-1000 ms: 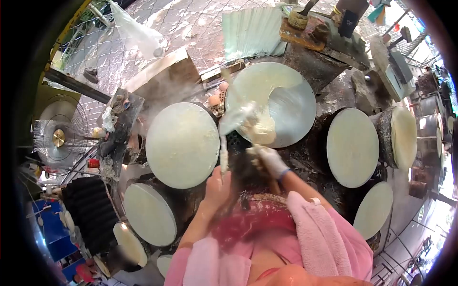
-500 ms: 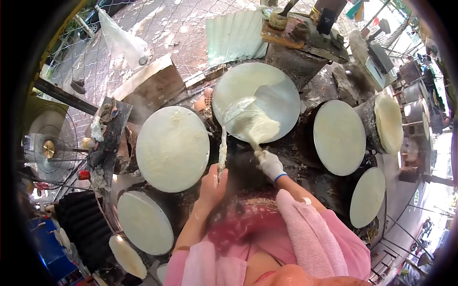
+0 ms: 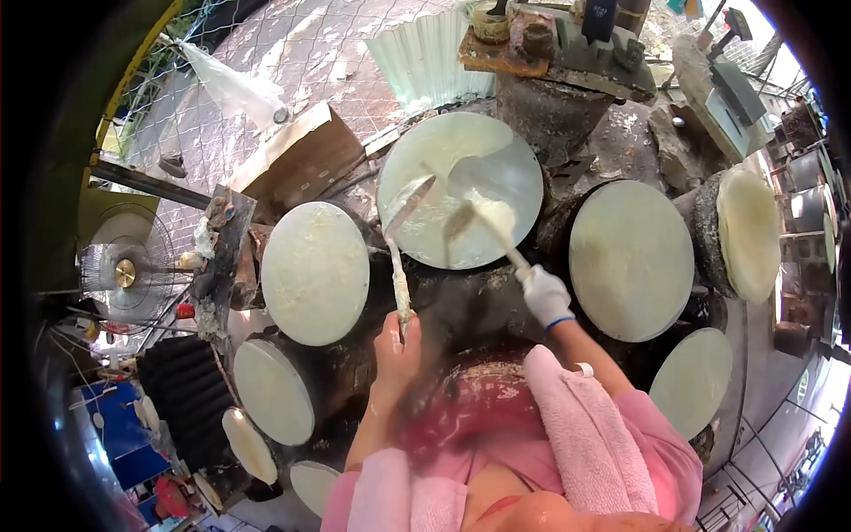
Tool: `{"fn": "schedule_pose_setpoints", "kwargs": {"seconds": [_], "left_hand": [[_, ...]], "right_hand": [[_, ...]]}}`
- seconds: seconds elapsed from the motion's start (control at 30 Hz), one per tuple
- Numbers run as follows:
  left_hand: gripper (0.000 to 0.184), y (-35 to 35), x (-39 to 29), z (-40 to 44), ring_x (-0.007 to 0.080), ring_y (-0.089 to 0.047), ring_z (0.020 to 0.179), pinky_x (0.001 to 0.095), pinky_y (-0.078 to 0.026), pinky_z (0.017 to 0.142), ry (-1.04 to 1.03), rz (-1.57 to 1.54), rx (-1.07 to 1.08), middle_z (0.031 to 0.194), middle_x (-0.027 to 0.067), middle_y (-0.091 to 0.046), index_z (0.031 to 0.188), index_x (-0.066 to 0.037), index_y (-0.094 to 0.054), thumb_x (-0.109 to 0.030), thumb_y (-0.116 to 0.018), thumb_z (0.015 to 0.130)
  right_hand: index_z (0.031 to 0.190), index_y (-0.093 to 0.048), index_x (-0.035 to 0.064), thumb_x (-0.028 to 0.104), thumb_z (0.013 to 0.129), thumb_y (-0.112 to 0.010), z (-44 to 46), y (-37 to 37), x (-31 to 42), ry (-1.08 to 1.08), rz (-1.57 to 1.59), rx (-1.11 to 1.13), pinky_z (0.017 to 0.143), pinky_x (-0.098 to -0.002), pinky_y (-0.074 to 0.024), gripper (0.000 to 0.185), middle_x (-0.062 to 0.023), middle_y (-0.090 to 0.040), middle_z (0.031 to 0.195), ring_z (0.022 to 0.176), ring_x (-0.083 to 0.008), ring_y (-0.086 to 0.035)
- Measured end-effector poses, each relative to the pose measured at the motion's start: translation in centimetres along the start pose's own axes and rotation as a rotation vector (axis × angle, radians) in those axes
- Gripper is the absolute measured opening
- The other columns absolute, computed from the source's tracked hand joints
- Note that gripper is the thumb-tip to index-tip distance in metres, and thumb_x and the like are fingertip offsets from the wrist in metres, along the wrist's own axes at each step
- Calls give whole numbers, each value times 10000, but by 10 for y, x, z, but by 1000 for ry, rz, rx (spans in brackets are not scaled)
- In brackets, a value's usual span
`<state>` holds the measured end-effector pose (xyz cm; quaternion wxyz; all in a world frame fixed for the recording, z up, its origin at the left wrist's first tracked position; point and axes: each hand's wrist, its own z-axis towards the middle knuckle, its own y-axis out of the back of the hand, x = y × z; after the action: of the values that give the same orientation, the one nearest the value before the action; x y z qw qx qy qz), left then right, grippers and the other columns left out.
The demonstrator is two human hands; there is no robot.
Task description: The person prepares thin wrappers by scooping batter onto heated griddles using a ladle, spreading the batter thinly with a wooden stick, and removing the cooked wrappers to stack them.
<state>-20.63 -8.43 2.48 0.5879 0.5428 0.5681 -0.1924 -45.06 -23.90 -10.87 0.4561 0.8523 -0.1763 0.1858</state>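
My bare left hand (image 3: 398, 344) is closed round the batter-caked handle of a long, narrow-bladed spatula (image 3: 399, 266), its blade over the left part of the round griddle (image 3: 483, 173). In a white glove, my right hand (image 3: 544, 296) grips a wooden-handled tool (image 3: 510, 251) whose flat head is blurred; I cannot tell its exact kind. That head is over the griddle's front middle, beside a pale lump of batter (image 3: 496, 214). A thin pale layer covers the griddle's left and far side, while a grey patch shows at the centre right.
Other round, pale-coated griddles stand around, including a left one (image 3: 316, 275) and a right one (image 3: 631, 262). A cardboard box (image 3: 301, 155) is behind left, and a cluttered stand (image 3: 558, 66) behind right. A fan (image 3: 126, 272) stands at far left, before wire mesh.
My right hand has moved right and slightly up; its tool's head now shows apart from most of the batter. The left spatula's blade has swung leftward. The whole view has shifted slightly.
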Motion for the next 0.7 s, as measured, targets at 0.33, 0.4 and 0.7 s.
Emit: {"fn": "schedule_pose_setpoints", "kwargs": {"seconds": [0.33, 0.4, 0.7], "left_hand": [[145, -27, -4, 12, 13, -399, 490, 191, -316, 444, -73, -11, -26, 642, -47, -477, 932, -47, -529, -175, -547, 998], [143, -27, -1, 14, 12, -399, 487, 190, -317, 443, -42, -17, -21, 639, -46, -479, 931, -46, -530, -171, -549, 997], [167, -31, 15, 0, 29, -427, 495, 198, -343, 456, 124, 79, -71, 647, -32, -504, 968, -39, -548, -204, -561, 992]], "right_hand": [[1447, -389, 150, 461, 974, -440, 22, -2, -44, 55, 113, 38, 764, -541, -485, 568, -264, -663, 971, 878, -425, -648], [1465, -347, 150, 455, 975, -444, 40, 19, -36, 75, 103, -142, 768, -556, -478, 586, -269, -664, 974, 878, -446, -640], [1308, -474, 134, 360, 939, -508, 218, 110, 76, 169, -186, -296, 796, -501, -518, 434, -211, -683, 1018, 927, -394, -668]]}}
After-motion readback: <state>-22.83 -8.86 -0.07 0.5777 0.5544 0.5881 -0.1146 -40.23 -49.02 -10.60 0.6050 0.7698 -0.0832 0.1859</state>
